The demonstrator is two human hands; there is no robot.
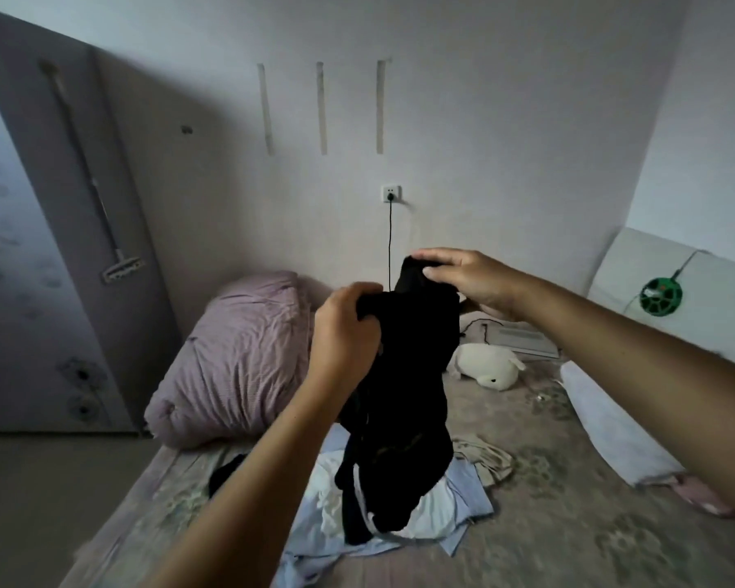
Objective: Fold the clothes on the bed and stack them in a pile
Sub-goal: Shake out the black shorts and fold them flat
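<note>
Above the bed [569, 524], left hand [344, 333] and right hand [469, 278] both pinch the black garment [404, 401]; its dangling hem could snag the unfolded heap [455, 502] underneath.

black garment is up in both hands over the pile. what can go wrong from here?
1. The black garment hangs bunched from the left hand and right hand; its lower end reaches the white garment and light blue garment and may drag them.
2. The plush toy and beige garment crowd the bed, limiting flat folding room.
</note>
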